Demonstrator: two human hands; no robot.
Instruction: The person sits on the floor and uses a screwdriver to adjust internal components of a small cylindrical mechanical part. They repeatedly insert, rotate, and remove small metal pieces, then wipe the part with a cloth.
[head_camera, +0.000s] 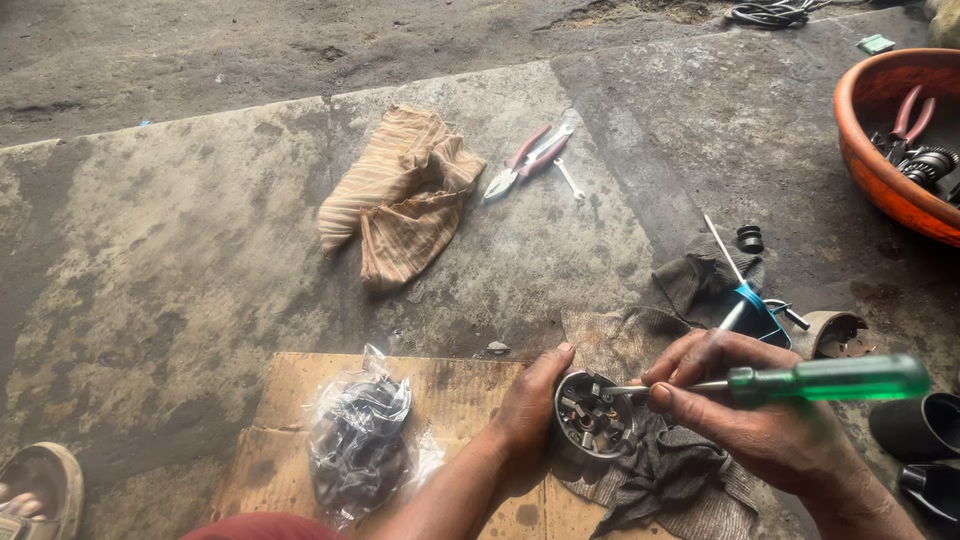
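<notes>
My left hand (527, 415) grips a round metal motor end-plate (593, 418) with brushes and small parts inside, holding it tilted over a dark rag (668, 478). My right hand (745, 420) is closed around a screwdriver with a green translucent handle (830, 379). Its metal shaft points left and the tip sits inside the round part. Both hands work low at the front, over a piece of brown cardboard (300, 440).
A clear plastic bag of dark parts (358, 440) lies on the cardboard. On the concrete floor are a striped tan cloth (400, 195), red-handled pliers (527, 160), a small spanner (570, 180), an orange basin (880, 160) of tools, a black ring (750, 238) and a sandalled foot (35, 490).
</notes>
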